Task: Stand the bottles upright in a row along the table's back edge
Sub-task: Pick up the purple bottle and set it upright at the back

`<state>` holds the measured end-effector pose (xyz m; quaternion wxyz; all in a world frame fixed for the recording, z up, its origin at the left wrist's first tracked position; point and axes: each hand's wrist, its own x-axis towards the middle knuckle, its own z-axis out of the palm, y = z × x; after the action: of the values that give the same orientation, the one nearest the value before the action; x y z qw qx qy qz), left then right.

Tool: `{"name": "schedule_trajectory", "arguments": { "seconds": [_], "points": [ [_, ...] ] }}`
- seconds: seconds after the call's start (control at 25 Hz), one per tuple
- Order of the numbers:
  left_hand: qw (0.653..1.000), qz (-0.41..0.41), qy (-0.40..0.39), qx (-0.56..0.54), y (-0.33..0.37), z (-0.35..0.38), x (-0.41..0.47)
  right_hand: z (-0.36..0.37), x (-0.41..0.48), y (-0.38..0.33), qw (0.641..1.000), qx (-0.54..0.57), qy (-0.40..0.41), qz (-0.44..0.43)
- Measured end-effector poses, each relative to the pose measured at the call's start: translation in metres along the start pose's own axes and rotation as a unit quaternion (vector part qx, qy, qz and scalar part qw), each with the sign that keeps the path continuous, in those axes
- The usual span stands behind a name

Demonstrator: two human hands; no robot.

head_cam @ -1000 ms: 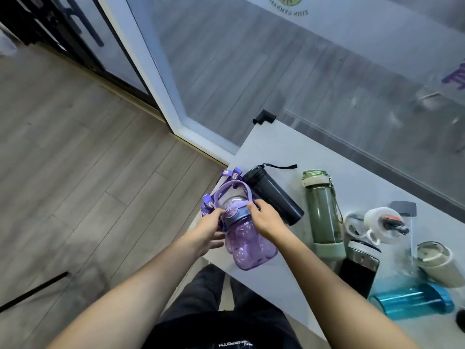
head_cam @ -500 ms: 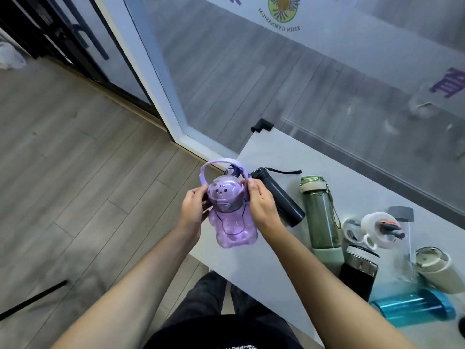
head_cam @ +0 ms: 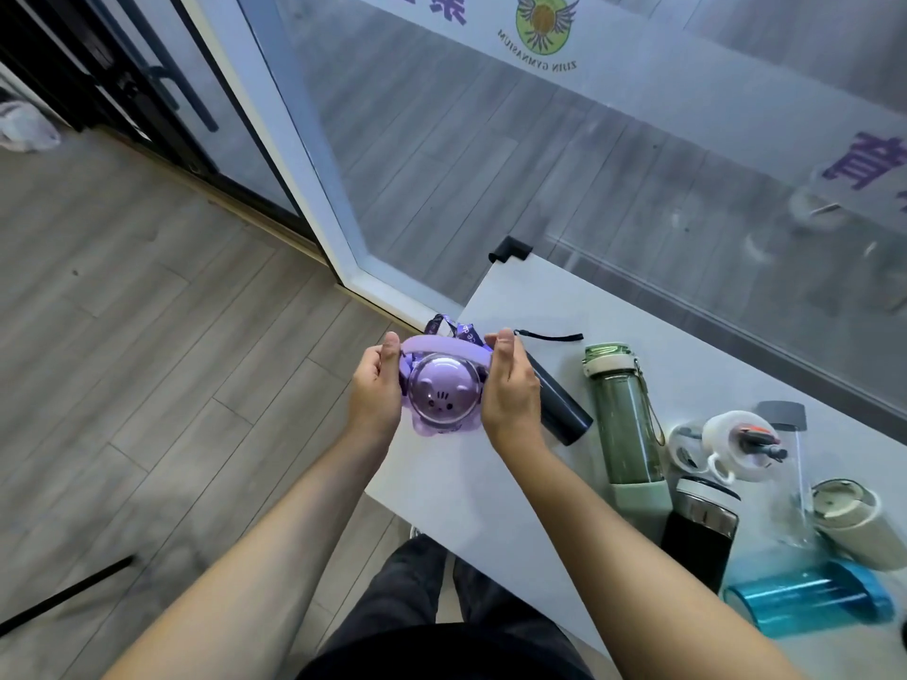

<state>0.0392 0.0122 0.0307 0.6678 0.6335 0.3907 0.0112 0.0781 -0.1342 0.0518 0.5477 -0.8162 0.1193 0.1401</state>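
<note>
A purple cartoon-faced bottle [head_cam: 440, 396] with a lilac handle is held upright between both hands at the white table's [head_cam: 500, 473] left end. My left hand [head_cam: 374, 390] presses its left side and my right hand [head_cam: 510, 391] its right side. To the right lie a black flask [head_cam: 559, 409], a green bottle [head_cam: 626, 417], a black-and-steel bottle [head_cam: 699, 530], a blue bottle [head_cam: 810, 603], a cream tumbler [head_cam: 856, 525] and a white lidded cup [head_cam: 736, 446].
A glass wall [head_cam: 589, 188] runs right behind the table's back edge, with a black corner bracket [head_cam: 510, 248] at the table's far left corner. Wood floor [head_cam: 147, 336] lies to the left. A clear bottle with a grey cap [head_cam: 783, 419] lies among the others.
The purple bottle was lying on the table; both hands have lifted it and turned it upright, so its domed lid faces me, and moved it slightly toward the back.
</note>
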Motion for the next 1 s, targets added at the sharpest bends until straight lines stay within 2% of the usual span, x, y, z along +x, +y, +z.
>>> {"name": "schedule_trajectory", "arguments": {
  "seconds": [0.08, 0.2, 0.32, 0.44, 0.48, 0.52, 0.6, 0.64, 0.72, 0.8, 0.84, 0.92, 1.0],
  "points": [
    [0.997, -0.009, 0.060, 0.039, 0.004, 0.005, 0.005, 0.008, 0.012, -0.006, 0.999, -0.040, 0.004, 0.020],
    [0.990, 0.002, 0.101, 0.100, 0.009, 0.011, 0.012, 0.009, 0.029, -0.009, 0.995, -0.098, 0.018, 0.021],
    [0.983, -0.006, 0.116, 0.141, 0.004, 0.017, 0.016, 0.007, 0.036, -0.002, 0.986, -0.162, 0.002, 0.021],
    [0.988, -0.007, 0.112, 0.110, -0.001, 0.021, 0.013, -0.001, 0.038, 0.012, 0.985, -0.171, 0.001, 0.014],
    [0.988, -0.006, 0.111, 0.106, -0.002, 0.020, 0.012, -0.008, 0.040, 0.021, 0.979, -0.203, 0.014, -0.003],
    [0.988, -0.008, 0.108, 0.111, 0.000, 0.018, 0.009, -0.017, 0.043, 0.031, 0.964, -0.264, 0.011, -0.025],
    [0.985, -0.011, 0.092, 0.147, -0.001, 0.010, 0.001, -0.032, 0.045, 0.053, 0.912, -0.403, -0.060, -0.034],
    [0.982, -0.006, 0.081, 0.172, -0.003, 0.005, -0.005, -0.037, 0.045, 0.062, 0.890, -0.444, -0.093, -0.032],
    [0.978, 0.016, 0.051, 0.202, -0.009, -0.004, -0.018, -0.036, 0.044, 0.076, 0.871, -0.476, -0.113, -0.032],
    [0.979, 0.037, -0.002, 0.201, -0.014, -0.013, -0.032, -0.033, 0.046, 0.084, 0.880, -0.464, -0.102, -0.030],
    [0.980, 0.043, -0.034, 0.193, -0.014, -0.016, -0.039, -0.034, 0.046, 0.086, 0.895, -0.436, -0.088, -0.025],
    [0.979, 0.049, -0.082, 0.180, -0.013, -0.020, -0.050, -0.041, 0.041, 0.089, 0.944, -0.325, -0.051, -0.009],
    [0.978, 0.061, -0.094, 0.178, -0.012, -0.021, -0.055, -0.053, 0.029, 0.088, 0.985, -0.171, -0.002, 0.000]
  ]
}}
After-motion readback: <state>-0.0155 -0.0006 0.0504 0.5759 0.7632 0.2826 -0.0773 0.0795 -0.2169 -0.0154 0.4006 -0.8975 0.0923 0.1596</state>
